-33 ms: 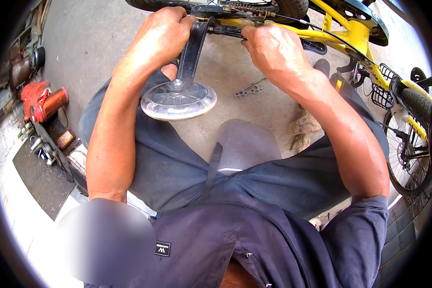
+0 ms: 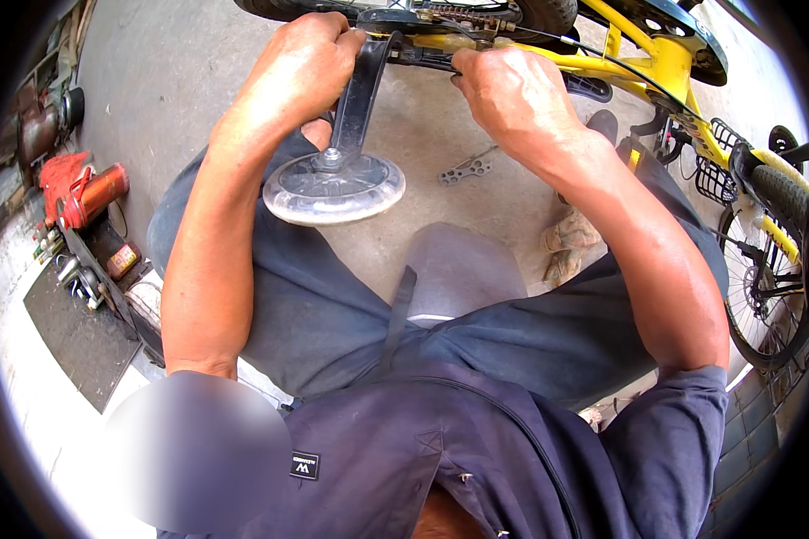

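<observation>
A small bicycle with a yellow frame [image 2: 670,67] lies across the far edge of the view, its chain [image 2: 463,20] and black tyre [image 2: 548,13] partly cut off. From its hub side a training wheel [image 2: 333,193] with a clear rim hangs toward me on a black bracket [image 2: 363,103]. My left hand [image 2: 304,67] is closed around the bracket's upper end, close to the hub. To the right, my right hand [image 2: 517,90] has its fingers curled together beside the frame's lower tube, at the end of a dark bar. What those fingers pinch is hidden behind the knuckles.
A flat spanner with several holes [image 2: 466,172] lies on the concrete floor between my knees. Left of me are a tool box [image 2: 108,269], a red cloth [image 2: 63,180] and an orange-red cylinder [image 2: 103,193]. Another bicycle's wheel [image 2: 764,287] stands at the right.
</observation>
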Demonstrator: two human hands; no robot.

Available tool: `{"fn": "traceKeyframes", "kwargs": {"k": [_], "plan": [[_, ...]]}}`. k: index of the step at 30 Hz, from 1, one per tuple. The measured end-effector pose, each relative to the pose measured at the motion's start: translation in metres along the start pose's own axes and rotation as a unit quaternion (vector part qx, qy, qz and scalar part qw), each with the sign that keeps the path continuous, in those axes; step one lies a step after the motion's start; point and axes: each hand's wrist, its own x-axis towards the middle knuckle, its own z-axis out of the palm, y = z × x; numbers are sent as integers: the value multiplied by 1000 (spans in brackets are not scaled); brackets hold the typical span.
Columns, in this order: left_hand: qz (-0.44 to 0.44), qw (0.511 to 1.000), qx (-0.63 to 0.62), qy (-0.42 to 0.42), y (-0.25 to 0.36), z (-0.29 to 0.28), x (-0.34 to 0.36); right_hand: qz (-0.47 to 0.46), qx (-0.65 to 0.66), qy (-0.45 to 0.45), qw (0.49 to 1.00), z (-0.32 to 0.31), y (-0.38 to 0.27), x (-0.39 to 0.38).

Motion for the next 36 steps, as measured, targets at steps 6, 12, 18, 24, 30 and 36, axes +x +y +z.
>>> {"fn": "traceKeyframes", "kwargs": {"k": [6,12,18,24,30,36], "plan": [[-79,996,-22,-16,4,-1,1,-1,1,-7,1000,-1,1,1],[-68,997,-18,-11,2,-1,2,0,0,1,1000,0,1,1],[-86,996,-16,-20,4,-2,2,3,-3,3,1000,2,2,1],[-84,996,-19,-22,2,-1,3,10,2,-9,1000,4,4,-1],[-82,996,-19,-27,2,0,1,18,6,-16,1000,10,11,-2],[-86,996,-22,-16,2,1,1,47,14,-37,998,13,15,-2]]}}
